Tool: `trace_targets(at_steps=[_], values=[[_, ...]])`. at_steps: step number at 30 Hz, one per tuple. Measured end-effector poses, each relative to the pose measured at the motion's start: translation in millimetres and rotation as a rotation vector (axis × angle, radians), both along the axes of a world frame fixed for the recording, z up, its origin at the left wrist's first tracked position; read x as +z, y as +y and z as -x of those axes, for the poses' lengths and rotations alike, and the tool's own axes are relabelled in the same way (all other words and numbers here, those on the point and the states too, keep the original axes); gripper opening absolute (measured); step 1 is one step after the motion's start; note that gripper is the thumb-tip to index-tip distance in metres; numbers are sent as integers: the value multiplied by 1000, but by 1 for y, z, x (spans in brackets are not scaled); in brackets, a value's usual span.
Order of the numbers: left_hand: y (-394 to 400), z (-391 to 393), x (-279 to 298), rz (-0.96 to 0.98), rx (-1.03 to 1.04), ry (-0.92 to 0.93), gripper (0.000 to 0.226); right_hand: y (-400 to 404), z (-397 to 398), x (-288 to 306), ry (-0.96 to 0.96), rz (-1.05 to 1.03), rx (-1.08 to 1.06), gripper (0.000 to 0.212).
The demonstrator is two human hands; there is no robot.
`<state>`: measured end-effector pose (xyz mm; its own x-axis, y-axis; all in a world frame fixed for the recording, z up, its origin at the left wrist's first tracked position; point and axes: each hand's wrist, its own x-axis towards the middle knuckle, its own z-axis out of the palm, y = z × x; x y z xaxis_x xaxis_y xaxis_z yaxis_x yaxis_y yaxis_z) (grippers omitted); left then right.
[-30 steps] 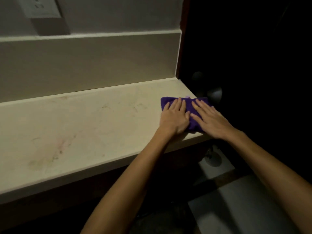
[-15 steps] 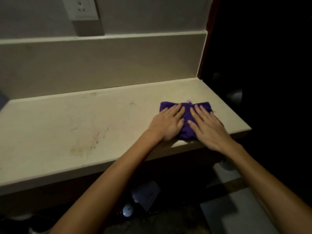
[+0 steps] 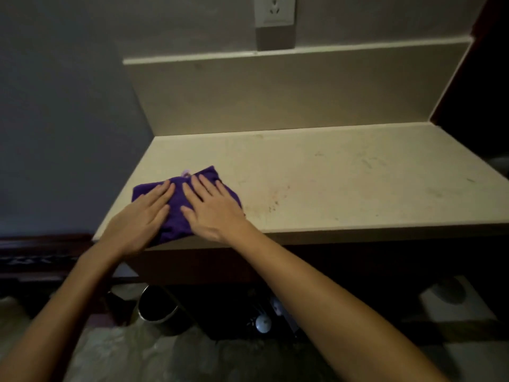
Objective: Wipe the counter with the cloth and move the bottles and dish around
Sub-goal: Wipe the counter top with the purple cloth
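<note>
Purple cloth (image 3: 176, 213) is lying folded at the tabletop's (image 3: 358, 194) front-left corner, its near edge hanging just over the front lip. Left hand (image 3: 137, 219) is pressing flat on the cloth's left half, fingers together, palm partly off the edge; right hand (image 3: 214, 210) is pressing flat on the right half, fingers spread. Neither hand is gripping, both are only pushing down with open palms. Risk: with the cloth this near the corner, a push further left or toward the person is likely sliding it off the edge, since nothing is pinching it. Reddish smears (image 3: 275, 197) to the right of the hands are looking unwiped and are easy to skip. No bottles or dish are showing on the tabletop, so that step looks pending or out of view.
</note>
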<state>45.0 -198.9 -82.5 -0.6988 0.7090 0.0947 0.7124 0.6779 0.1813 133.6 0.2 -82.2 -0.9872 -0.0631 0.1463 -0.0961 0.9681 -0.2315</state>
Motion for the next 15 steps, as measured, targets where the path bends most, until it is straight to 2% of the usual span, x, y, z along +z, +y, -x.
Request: trace_targets(at_steps=[4,9,12,15], values=[[-38,7,1,-11,52,-5,65,-38,25,-4,-15,-1,47,64],[-35,19,-10,-23,65,-32,62,-28,29,-8,-10,20,77,62],[-19,20,-15,58,111,50,50,-16,26,-6,-21,33,74,61],[27,6,-9,103,138,100,51,19,14,-3,-22,39,40,61]])
